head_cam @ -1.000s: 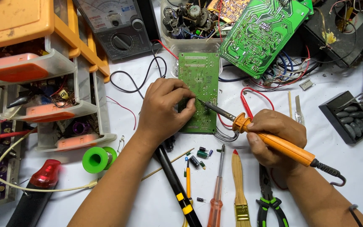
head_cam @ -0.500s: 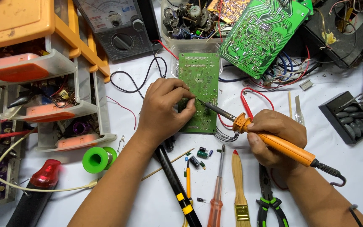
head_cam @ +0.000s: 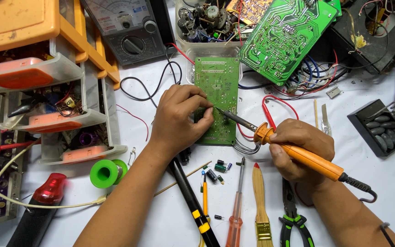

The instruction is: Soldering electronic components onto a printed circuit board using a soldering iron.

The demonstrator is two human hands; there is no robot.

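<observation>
My right hand (head_cam: 300, 148) grips an orange-handled soldering iron (head_cam: 293, 148), whose metal tip touches the small green circuit board (head_cam: 219, 82) lying on the white table. My left hand (head_cam: 179, 120) rests on the board's left part, fingertips pinched close to the iron's tip; what they pinch is too small to tell. Several small capacitors (head_cam: 216, 169) lie loose just below the board.
An orange drawer organiser (head_cam: 42, 73) stands at left with a green solder spool (head_cam: 105, 173) below it. A multimeter (head_cam: 126, 29), a parts tub (head_cam: 204, 23) and a larger green board (head_cam: 286, 36) sit at the back. Screwdrivers (head_cam: 235, 206), a brush (head_cam: 261, 206) and pliers (head_cam: 293, 215) lie in front.
</observation>
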